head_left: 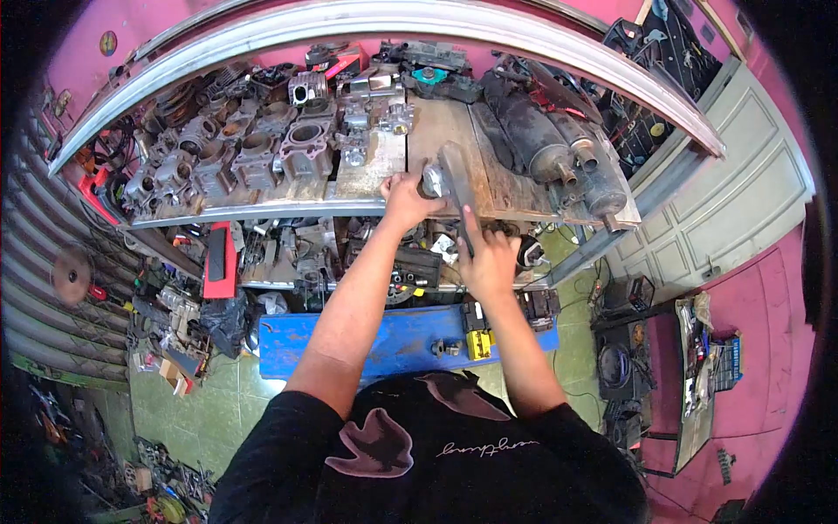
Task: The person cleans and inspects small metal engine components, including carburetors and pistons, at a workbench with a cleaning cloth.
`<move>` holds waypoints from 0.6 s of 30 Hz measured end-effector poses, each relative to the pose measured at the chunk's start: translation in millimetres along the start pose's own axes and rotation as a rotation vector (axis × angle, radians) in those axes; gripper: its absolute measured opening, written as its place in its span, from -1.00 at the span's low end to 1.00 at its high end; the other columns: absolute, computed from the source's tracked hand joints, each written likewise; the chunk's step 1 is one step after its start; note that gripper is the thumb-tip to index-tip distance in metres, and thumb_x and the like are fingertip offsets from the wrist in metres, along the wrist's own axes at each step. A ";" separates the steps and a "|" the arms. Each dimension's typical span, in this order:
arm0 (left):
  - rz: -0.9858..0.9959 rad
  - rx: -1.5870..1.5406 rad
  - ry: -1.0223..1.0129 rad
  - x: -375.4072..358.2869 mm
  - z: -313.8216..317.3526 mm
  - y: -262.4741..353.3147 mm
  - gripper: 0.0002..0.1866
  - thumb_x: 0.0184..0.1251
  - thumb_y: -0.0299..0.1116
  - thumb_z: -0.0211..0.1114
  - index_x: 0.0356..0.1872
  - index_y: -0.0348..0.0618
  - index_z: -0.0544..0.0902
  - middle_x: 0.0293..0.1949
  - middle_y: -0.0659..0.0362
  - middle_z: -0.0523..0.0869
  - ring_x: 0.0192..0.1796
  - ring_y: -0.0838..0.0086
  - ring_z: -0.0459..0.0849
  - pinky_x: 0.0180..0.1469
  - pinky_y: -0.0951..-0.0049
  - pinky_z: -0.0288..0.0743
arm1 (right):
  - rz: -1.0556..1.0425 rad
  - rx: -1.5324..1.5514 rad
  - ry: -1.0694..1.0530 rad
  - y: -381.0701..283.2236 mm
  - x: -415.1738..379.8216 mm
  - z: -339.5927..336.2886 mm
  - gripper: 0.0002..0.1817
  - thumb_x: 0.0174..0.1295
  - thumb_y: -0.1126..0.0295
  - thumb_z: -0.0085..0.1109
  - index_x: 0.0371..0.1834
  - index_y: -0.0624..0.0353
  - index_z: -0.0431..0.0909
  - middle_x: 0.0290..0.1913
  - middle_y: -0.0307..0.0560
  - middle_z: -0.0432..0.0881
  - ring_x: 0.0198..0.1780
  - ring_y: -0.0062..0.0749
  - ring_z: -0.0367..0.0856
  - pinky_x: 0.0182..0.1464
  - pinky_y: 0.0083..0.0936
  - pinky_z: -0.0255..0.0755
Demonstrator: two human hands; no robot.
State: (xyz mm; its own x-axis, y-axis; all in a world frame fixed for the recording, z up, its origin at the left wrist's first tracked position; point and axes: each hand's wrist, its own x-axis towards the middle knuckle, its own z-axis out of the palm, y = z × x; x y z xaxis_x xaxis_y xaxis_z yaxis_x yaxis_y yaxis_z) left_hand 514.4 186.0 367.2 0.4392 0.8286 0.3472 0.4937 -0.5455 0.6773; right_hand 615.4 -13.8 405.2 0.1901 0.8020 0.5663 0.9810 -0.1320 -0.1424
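Note:
My left hand (pixel 408 201) is closed around a small, shiny metal part (pixel 434 181) at the front edge of the wooden shelf (pixel 436 127). In my right hand (pixel 491 262) is a long, narrow tool that looks like a wire brush (pixel 456 170), its index finger stretched along the handle. The brush's wide end points away from me and lies right beside the metal part. Whether the two touch cannot be made out. My fingers hide much of the metal part.
Engine cylinder blocks (pixel 305 144) crowd the shelf's left side; exhaust mufflers (pixel 541 148) lie at its right. A metal frame bar (pixel 393 19) crosses above. Below are a lower shelf with parts and a blue bench (pixel 349 336) bearing a yellow-and-black item (pixel 479 344).

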 end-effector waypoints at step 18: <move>0.080 0.019 0.106 -6.8 0.6 6.5 -0.05 -0.32 0.01 0.65 0.30 0.00 0.59 0.03 -0.01 0.71 0.24 0.07 0.52 0.40 0.00 0.06 | 0.062 0.194 0.060 13.9 -31.0 11.2 -0.35 0.27 0.30 0.32 0.48 -0.06 0.49 -0.38 0.00 0.66 -0.28 -0.13 0.59 -0.09 -0.21 0.27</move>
State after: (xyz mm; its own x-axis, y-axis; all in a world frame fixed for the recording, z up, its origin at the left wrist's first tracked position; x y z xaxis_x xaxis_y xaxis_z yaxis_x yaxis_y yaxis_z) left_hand 515.1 176.7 368.8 0.3969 0.7902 0.4670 0.4747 -0.6122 0.6324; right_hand 622.7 -33.9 376.6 0.2574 0.7586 0.5985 0.9425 -0.0605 -0.3287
